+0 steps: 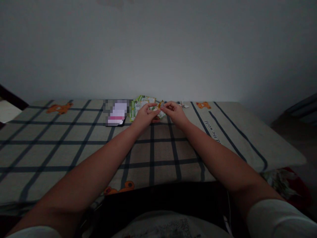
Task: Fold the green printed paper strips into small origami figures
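Near the back of the cloth-covered table, my left hand [146, 114] and my right hand [174, 112] meet fingertip to fingertip. Between them is a small yellow and orange item [160, 105], pinched by the fingers of both hands; its exact form is too small to tell. Green and white printed packets [135, 108] lie just behind and left of my left hand, partly hidden by it. Small whitish scraps [184, 105] sit on the cloth to the right of my right hand.
A phone [117, 112] with a lit screen lies left of the packets. The checked tablecloth [163, 152] with orange bear prints reaches back to a plain grey wall [158, 49]. A red and green patterned thing [287, 185] is below the table's right edge.
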Demonstrator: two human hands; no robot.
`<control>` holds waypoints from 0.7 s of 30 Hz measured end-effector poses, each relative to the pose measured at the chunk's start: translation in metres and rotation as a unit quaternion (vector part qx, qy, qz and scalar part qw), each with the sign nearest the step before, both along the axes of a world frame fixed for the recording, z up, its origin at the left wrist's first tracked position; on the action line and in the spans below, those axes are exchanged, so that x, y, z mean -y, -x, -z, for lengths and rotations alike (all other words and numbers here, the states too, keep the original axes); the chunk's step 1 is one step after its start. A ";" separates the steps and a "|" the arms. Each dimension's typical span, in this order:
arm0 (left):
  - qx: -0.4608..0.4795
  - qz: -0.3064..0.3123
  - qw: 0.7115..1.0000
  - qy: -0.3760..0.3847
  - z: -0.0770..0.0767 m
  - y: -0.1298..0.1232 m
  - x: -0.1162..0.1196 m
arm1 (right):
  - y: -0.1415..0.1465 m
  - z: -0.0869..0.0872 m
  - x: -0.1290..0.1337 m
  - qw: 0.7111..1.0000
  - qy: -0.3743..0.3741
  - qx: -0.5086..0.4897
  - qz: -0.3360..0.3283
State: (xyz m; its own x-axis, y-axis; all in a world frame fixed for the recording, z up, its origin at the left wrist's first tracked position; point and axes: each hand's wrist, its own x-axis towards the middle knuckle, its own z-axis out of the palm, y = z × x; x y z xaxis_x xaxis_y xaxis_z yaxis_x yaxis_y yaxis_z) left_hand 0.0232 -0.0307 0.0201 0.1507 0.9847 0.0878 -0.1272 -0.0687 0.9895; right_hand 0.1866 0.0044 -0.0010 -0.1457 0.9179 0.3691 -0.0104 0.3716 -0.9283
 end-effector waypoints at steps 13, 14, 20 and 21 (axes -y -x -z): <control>-0.034 -0.007 0.998 -0.058 0.007 -0.001 -0.003 | 0.004 -0.003 0.008 1.000 0.012 -0.013 0.013; -0.033 -0.006 0.998 -0.054 0.007 -0.001 -0.003 | 0.004 -0.004 0.008 1.000 0.012 -0.014 0.016; -0.020 0.031 0.999 -0.033 0.004 0.001 -0.004 | 0.002 -0.005 0.007 0.999 0.000 -0.012 0.034; -0.020 0.032 0.999 -0.036 0.004 0.002 -0.004 | 0.002 -0.004 0.007 0.999 -0.002 -0.007 0.039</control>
State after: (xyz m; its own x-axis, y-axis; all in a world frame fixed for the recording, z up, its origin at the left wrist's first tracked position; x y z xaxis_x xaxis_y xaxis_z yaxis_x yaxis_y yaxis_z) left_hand 0.0214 -0.0271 0.0163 0.2173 0.9644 0.1508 -0.0941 -0.1331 0.9866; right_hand 0.1845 -0.0024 0.0035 -0.0690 0.9245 0.3750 0.0049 0.3762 -0.9265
